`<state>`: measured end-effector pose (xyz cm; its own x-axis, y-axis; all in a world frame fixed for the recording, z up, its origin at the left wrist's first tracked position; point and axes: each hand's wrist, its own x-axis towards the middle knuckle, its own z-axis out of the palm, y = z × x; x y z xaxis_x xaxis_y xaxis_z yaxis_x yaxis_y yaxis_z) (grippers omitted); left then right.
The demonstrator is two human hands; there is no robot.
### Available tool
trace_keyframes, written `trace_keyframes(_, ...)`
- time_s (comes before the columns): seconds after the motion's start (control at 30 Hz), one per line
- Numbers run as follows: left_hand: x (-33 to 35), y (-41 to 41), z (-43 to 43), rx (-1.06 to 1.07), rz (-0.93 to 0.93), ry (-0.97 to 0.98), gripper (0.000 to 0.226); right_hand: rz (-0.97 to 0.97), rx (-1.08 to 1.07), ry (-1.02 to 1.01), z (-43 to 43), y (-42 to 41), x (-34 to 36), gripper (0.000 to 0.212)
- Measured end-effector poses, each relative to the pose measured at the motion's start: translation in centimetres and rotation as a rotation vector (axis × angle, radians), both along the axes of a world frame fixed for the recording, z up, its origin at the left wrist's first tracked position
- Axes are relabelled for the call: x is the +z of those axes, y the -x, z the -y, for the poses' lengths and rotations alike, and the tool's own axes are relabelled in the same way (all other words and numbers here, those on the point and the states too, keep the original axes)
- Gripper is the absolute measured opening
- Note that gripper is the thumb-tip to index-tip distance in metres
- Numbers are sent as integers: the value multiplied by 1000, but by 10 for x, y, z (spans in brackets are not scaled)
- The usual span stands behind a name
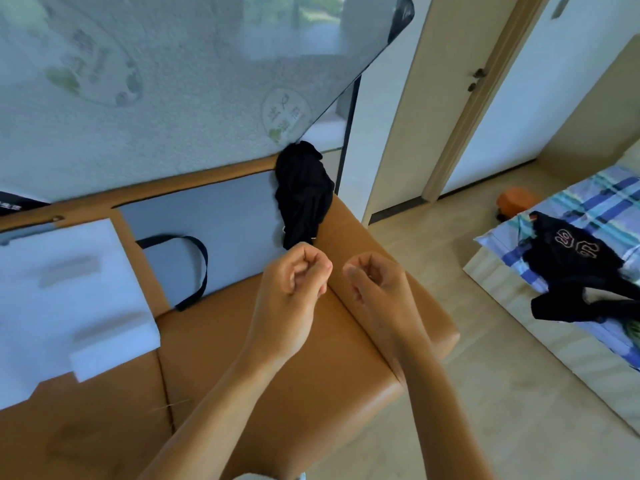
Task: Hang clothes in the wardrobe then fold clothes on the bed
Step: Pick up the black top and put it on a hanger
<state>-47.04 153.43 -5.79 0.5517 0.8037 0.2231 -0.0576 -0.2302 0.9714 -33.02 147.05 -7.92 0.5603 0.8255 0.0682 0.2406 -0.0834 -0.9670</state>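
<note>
A bunched black garment (304, 194) hangs over the back corner of a tan leather sofa (277, 348). My left hand (294, 284) is raised just below the garment's lower end, fingers curled into the palm, with nothing visibly in it. Beside it, my right hand (375, 284) has its fingers curled too and holds nothing. They do not touch the garment. A second black garment (575, 271) with a pale printed pattern lies spread on the bed (588, 202), which has a blue plaid sheet, at the right.
A large pale textured panel (156, 81) leans behind the sofa. White foam sheets (69, 292) and a grey bag with a black strap (194, 258) lie on the seat. A door (450, 91) stands at the back right. An orange object (516, 199) sits on the floor.
</note>
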Motion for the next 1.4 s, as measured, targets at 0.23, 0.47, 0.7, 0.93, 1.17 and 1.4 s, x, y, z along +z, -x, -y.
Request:
trace_keyframes(0.23,-9,-43,-81,89,-24,3,29,-59,67,45,-88,-53,-28,17)
trace_keyframes(0.47,-19,-92,-167,213,-45,-19,29,-41,172,119,-201,-117,-63,12)
trace_keyframes(0.7,-38,-146,-256,308,-24,-36,27,-16,211,184,-335,-187,-105,3)
trace_keyframes(0.93,-78,-177,-330,398,-33,19,29,125,195,268,-472,-253,-171,28)
trace_keyframes(1.17,-140,-197,-396,476,-115,-22,30,416,259,380,-601,-286,-261,76)
trace_keyframes(1.4,-186,-207,-427,504,-156,7,28,487,423,581,-670,-286,-332,61)
